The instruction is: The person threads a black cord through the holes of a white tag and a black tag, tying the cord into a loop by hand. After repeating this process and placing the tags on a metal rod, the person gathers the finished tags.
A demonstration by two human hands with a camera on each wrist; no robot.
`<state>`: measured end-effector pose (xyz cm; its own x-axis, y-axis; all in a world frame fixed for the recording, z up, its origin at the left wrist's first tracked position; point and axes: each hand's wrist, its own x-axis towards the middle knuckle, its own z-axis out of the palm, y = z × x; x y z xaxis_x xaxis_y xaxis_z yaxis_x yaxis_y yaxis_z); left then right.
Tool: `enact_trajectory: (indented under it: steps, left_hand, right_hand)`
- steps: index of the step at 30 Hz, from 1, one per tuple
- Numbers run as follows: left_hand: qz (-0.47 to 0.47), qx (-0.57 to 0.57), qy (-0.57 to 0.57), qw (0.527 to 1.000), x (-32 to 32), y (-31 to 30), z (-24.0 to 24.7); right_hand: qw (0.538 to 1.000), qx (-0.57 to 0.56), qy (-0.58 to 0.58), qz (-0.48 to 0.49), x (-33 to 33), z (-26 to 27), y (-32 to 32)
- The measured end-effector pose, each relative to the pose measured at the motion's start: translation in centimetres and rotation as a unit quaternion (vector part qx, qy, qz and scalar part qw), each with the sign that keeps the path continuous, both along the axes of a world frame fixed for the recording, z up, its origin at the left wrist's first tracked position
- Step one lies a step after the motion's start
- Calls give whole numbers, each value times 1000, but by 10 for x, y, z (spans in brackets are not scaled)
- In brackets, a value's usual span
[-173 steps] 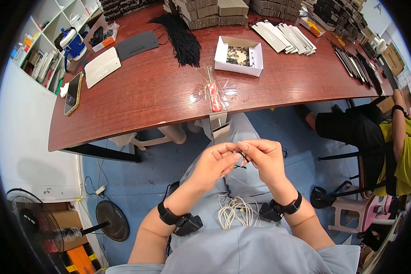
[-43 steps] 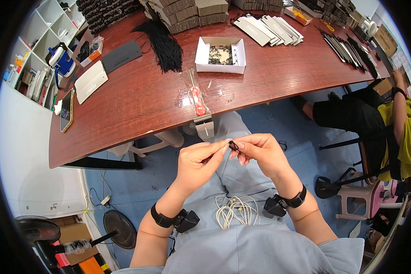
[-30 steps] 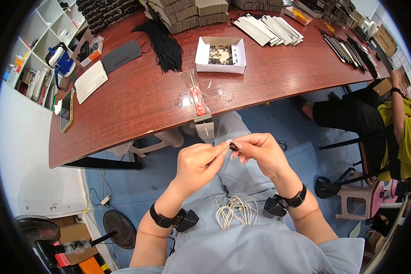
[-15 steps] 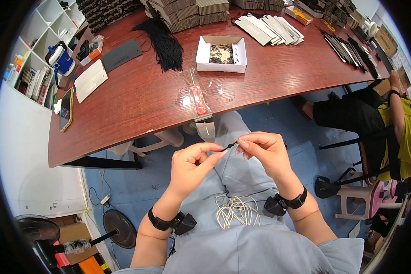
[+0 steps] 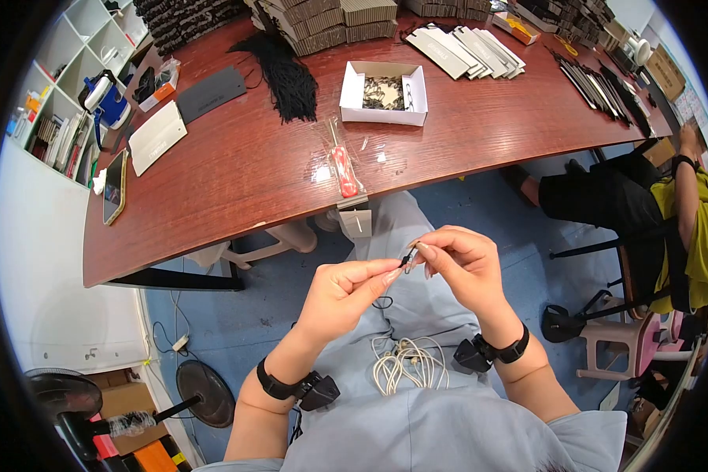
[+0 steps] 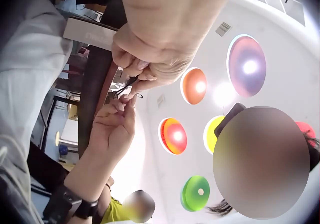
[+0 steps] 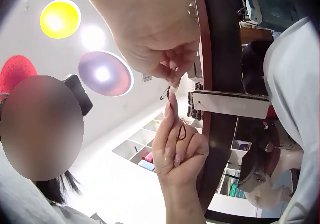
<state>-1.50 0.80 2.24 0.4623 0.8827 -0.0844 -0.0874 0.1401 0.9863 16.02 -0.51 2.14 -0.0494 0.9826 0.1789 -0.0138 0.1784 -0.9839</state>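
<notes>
Above the lap, my two hands meet at the fingertips over a short black cord (image 5: 405, 261) with a dark knot. The left hand (image 5: 337, 300) pinches the cord between thumb and index finger. A loose loop of the cord (image 7: 179, 138) hangs across the left fingers in the right wrist view. From the other side, the right hand (image 5: 472, 271) pinches a small thin metal piece at the cord's knotted end, mostly hidden by the fingertips. A tiny hooked end (image 6: 140, 96) shows beside the right fingertips in the left wrist view.
A white box (image 5: 381, 116) of small dark metal pieces stands on the red-brown table (image 5: 236, 165). Near its edge lies a red-handled tool (image 5: 343, 171); a pale tag (image 5: 357, 223) hangs below. Black cords (image 5: 289, 86) lie behind. A white cable (image 5: 409, 366) rests on my lap.
The cord was bunched between the fingertips a second ago, then drawn out straighter. Since half a second ago, the left hand has shifted slightly right and down, and the cord stands steeper.
</notes>
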Motion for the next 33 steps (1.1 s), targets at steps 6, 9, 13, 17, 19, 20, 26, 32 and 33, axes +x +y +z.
enact_trajectory:
  steps: [6,9,13,17,19,20,26,32,33]
  left_hand:
    - [-3,32,19,999,1,-2,4]
    - [-4,61,28,998,3,-5,-2]
    - [-64,75,38,994,0,-4,5]
    - [-106,59,83,989,-5,-2,14]
    - [-119,-9,4,993,-4,-2,13]
    - [-118,-9,4,993,-4,-2,13]
    - [-177,-35,42,983,-8,-1,11]
    - [-109,-48,58,991,-3,-17,-9]
    - [-47,-38,57,997,-5,-15,-13]
  right_hand:
    - [995,-28,89,17,0,-5,0]
    - [993,0,-30,113,-1,5,1]
    - [992,-57,-6,114,1,1,1]
    - [996,0,-13,84,1,-1,-2]
    - [997,22,-27,70,1,0,-3]
    - [997,24,-35,66,2,2,-3]
    - [996,30,-20,77,3,-5,-5]
    - [995,77,-69,-8,5,-14,-2]
    - [999,25,-29,-35,9,-14,-3]
